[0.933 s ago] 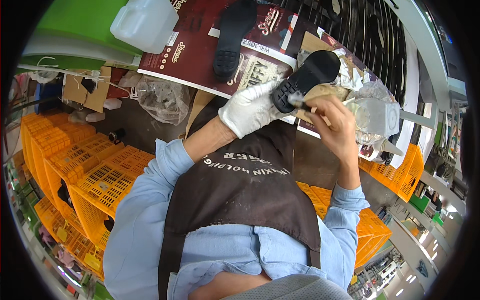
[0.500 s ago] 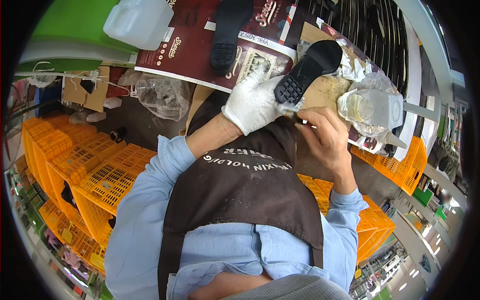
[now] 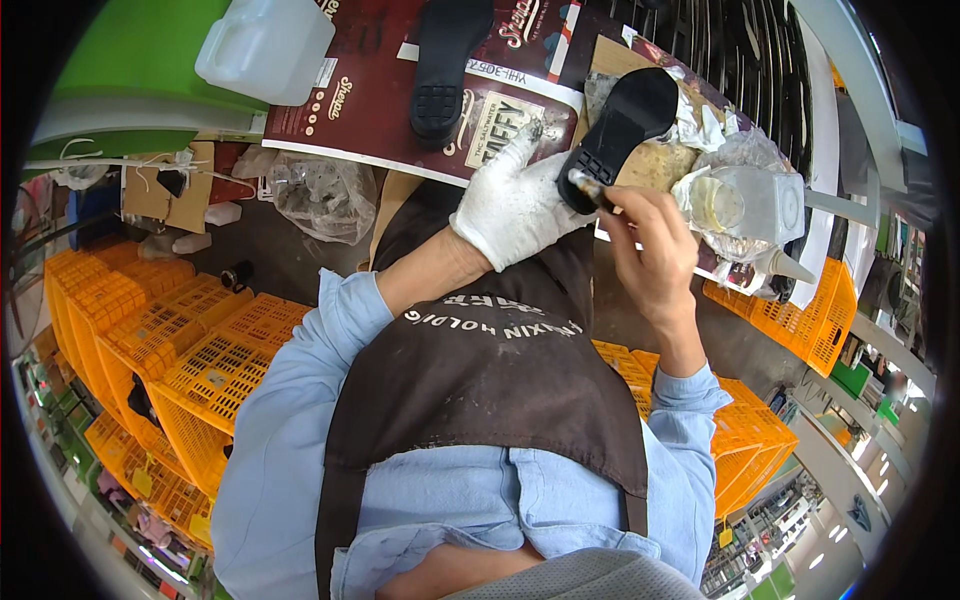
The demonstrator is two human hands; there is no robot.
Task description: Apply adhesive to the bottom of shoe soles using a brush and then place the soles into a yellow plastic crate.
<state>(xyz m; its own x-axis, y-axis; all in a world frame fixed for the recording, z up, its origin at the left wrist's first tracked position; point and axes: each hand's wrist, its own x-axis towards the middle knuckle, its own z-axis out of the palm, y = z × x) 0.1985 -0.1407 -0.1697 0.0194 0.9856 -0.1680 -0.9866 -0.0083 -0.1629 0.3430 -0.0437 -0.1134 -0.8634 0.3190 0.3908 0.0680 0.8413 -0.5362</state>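
My left hand (image 3: 508,208), in a white glove, grips a black shoe sole (image 3: 635,105) by its heel end. The toe end points away to the upper right, and a grid of recesses shows in the heel. My right hand (image 3: 655,245) is bare and pinches a small brush-like tool (image 3: 590,186) with a whitish tip. That tip lies over the heel recesses; whether it touches cannot be made out. A second black sole (image 3: 448,60) rests on the maroon printed board (image 3: 370,120), beyond my left hand.
A translucent plastic jug (image 3: 268,50) stands at far left. On the right, a clear bottle (image 3: 765,205) with yellowish contents lies beside crumpled tissue (image 3: 705,128). Dark strips (image 3: 740,60) fill a rack beyond. Orange crates (image 3: 190,335) stack at left, and more crates (image 3: 750,440) stand at right.
My right hand has brought the tool's tip up from the heel's near edge onto the heel recesses. The sole has shifted slightly and turned a little in my left hand.
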